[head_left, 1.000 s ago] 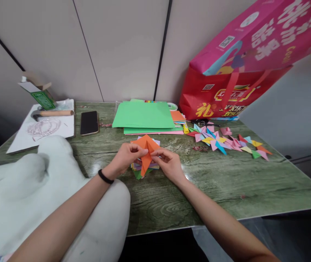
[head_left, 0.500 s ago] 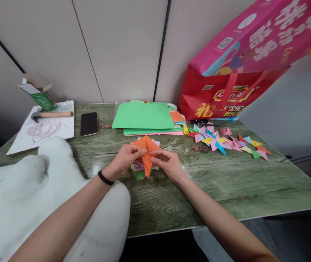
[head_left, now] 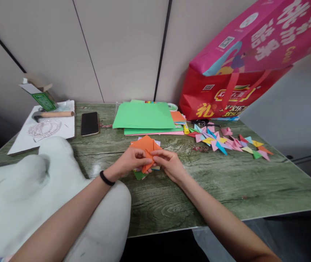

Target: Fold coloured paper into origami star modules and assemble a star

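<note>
An orange folded paper is held between both hands above a small stack of coloured paper squares near the middle of the table. My left hand pinches its left side, thumb on a folded flap. Close against it, my right hand grips the right side with thumb and forefinger. The lower tip of the orange paper is partly hidden by the fingers. A black band circles my left wrist.
Green sheets lie behind the hands, with a phone to their left. Folded paper pieces spread at right before a red bag. A hammer rests on white paper; a big white figure fills the lower left.
Both thumbs have come together over the orange paper, and its lower part is now folded and more covered by my fingers. The view has shifted very slightly.
</note>
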Demonstrator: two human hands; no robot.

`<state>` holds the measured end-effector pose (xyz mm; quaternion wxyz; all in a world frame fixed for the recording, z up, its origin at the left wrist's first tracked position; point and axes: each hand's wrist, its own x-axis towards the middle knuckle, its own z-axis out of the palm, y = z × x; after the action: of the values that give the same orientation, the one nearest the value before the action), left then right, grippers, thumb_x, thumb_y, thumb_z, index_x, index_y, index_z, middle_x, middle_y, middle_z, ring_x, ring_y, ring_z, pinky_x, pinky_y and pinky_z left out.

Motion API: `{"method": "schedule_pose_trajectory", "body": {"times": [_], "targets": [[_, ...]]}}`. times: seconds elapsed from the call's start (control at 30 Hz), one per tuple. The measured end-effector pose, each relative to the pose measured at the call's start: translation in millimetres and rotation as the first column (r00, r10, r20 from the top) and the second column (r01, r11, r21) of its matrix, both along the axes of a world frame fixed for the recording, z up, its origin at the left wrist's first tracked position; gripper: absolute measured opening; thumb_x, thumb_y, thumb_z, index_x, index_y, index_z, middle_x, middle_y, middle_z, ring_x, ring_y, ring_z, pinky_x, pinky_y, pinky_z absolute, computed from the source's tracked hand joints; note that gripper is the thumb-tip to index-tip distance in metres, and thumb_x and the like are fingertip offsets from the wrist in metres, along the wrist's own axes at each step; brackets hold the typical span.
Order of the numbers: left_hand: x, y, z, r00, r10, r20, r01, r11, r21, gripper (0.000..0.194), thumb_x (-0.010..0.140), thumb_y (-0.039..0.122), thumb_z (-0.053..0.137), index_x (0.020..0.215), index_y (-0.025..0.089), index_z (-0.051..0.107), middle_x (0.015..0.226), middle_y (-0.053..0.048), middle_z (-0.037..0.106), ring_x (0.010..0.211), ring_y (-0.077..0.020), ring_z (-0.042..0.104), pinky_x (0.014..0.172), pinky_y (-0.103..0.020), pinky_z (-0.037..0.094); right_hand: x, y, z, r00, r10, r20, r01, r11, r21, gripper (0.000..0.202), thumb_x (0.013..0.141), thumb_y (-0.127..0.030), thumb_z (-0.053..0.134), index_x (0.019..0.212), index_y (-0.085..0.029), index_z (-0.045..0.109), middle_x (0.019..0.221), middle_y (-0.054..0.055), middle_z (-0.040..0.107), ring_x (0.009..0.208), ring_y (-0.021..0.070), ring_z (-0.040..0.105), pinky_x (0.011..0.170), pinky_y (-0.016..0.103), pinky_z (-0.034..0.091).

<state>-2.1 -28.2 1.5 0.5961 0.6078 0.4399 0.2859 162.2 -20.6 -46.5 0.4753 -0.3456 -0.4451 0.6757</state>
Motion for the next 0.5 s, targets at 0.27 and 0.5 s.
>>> {"method": "schedule_pose_trajectory", "body": {"times": [0.27, 0.5], "targets": [[2.3, -1.1, -10.3, 0.996, -0.04, 0.082, 0.059, 0.967, -0.249, 0.032, 0.068, 0.035, 0.068, 0.065, 0.014, 0.045, 0.071, -0.01, 0.071, 0.062, -0.0195, 0.068, 0.06, -0.033, 0.055, 0.4, 0.0, 5.6, 0.998, -0.058, 0.003, 0.058, 0.997, -0.056, 0.02, 0.056, -0.022, 0.073, 0.076, -0.019, 0.072, 0.066, -0.001, 0.066, 0.047, 0.0075, 0.051, 0.049, 0.022, 0.043], [0.6, -2.3, -6.0, 0.993, -0.076, 0.087, 0.094, 0.967, -0.235, 0.026, 0.068, 0.031, 0.069, 0.076, 0.011, 0.054, 0.074, -0.01, 0.071, 0.065, -0.0206, 0.069, 0.057, -0.029, 0.055, 1.1, -1.0, 7.1, 1.0, -0.025, -0.012, 0.024, 0.997, -0.071, 0.026, 0.057, -0.018, 0.07, 0.083, -0.019, 0.071, 0.064, -0.002, 0.064, 0.045, 0.0055, 0.045, 0.046, 0.02, 0.037]]}}
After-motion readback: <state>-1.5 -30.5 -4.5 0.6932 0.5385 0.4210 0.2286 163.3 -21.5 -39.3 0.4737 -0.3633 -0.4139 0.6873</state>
